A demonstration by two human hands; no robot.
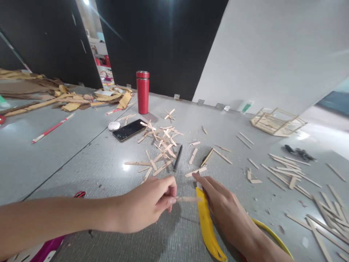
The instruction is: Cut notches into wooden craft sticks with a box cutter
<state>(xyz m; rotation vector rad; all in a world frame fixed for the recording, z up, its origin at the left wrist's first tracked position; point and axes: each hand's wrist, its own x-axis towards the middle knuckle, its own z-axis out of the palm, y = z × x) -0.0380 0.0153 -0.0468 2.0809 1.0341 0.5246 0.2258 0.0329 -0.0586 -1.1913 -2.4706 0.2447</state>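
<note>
Near the middle, my left hand (158, 200) is closed in a pinch on one end of a wooden craft stick (188, 199), which points right. My right hand (222, 203) is closed along a yellow utility knife (205, 225), its index finger stretched toward the short metal blade end. The other fingers are partly hidden. The held stick's free end reaches the knife's edge. Just beyond my right fingertips lies another craft stick (195, 172). A black pen (178, 158) and a loose heap of short cut sticks (165, 143) lie farther out.
A red flask (143, 92) stands behind a phone (129, 130) and a white earbud case (113, 126). At right are many long sticks (289, 171) and a stick-built frame (278, 123). Cardboard scraps (68, 100) lie far left. A yellow ring (272, 233) sits by my right forearm.
</note>
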